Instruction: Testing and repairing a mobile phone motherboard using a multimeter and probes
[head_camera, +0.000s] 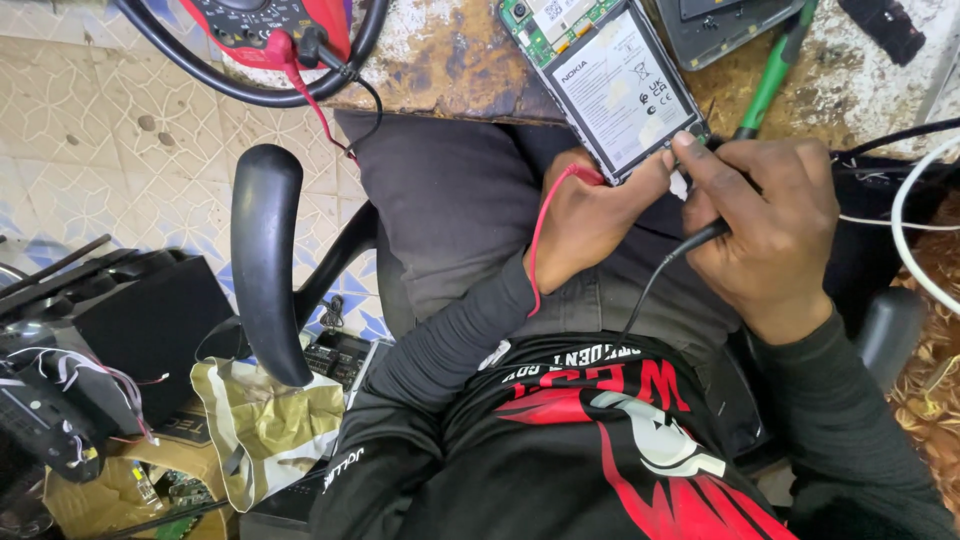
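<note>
White rectangular battery label (622, 88) with black print, inside opened phone at counter's near edge; small white sticker (553, 14) on green board above it; crumpled olive-and-white wrapper (262, 425) on floor, lower left, beside chair armrest

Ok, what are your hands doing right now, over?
Left hand grips red probe lead. Right hand grips black probe lead, both at lower edge of opened black phone with white battery. Nothing blocking.

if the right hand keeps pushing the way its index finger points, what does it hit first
Most likely the bottom edge of the opened phone: the right hand points its finger up-left and the fingertip already sits at that edge, next to the left hand. Depth is hard to judge.
</note>
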